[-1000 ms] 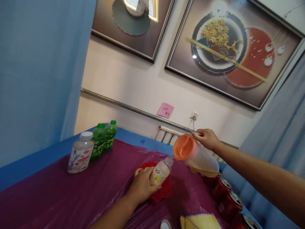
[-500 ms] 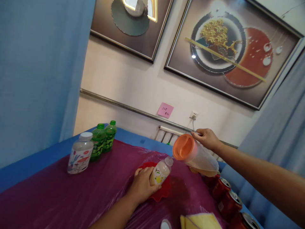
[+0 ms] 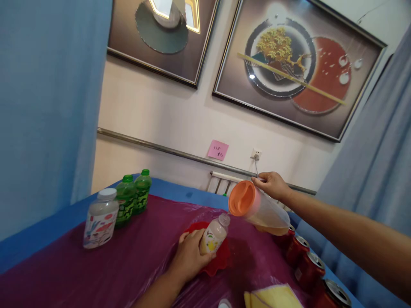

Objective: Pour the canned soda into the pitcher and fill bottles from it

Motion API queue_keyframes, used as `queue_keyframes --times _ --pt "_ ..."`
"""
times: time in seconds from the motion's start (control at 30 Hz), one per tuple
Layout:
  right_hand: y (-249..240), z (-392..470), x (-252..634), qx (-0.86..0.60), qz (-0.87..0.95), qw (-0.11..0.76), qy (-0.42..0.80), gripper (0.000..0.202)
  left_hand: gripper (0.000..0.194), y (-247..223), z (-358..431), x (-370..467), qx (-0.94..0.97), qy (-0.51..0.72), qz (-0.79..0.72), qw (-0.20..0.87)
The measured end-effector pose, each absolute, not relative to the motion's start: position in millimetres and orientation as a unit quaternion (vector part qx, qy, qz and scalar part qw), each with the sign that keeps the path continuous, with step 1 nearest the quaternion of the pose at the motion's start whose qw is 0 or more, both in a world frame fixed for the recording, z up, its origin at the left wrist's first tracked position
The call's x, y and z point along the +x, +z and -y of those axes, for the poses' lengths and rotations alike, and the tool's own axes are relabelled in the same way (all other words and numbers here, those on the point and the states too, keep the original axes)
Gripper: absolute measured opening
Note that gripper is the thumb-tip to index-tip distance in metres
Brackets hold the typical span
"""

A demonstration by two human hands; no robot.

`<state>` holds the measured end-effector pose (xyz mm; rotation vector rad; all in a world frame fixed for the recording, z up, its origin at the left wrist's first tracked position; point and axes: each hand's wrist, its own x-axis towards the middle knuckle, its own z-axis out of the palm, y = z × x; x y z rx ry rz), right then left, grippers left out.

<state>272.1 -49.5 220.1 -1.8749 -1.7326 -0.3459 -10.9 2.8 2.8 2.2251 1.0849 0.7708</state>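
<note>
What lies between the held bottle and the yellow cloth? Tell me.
The head view shows the red dish, then purple sheet, between the bottle and the cloth.

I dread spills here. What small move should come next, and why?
Perhaps the right hand should tip the pitcher slightly more: its orange lid is by the open mouth of the held bottle, while the liquid lies low along the pitcher's underside.

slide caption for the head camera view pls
Left hand holds a tilted, open bottle; right hand holds an orange-lidded pitcher tipped toward it.
</note>
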Motion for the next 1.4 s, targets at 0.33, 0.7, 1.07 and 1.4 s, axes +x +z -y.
queue_keyframes --times 0.33,0.7,1.07,1.4 --pt "221.3 47.9 272.7 -0.699 0.649 0.262 -0.145 0.049 0.061 2.9 -2.7 -10.7 0.829 0.292 -0.390 0.273" --pt "222.2 48.2 272.6 -0.699 0.648 0.261 -0.153 0.049 0.061 1.3 -4.0 -10.5 0.831 0.290 -0.389 0.271" --pt "224.8 52.2 267.8 -0.698 0.652 0.259 -0.144 0.049 0.061 -1.2 -4.4 -10.4 0.830 0.300 -0.385 0.270" --pt "225.0 51.5 270.0 -0.698 0.653 0.256 -0.142 0.049 0.062 1.4 -4.3 -10.8 0.833 0.288 -0.390 0.267"
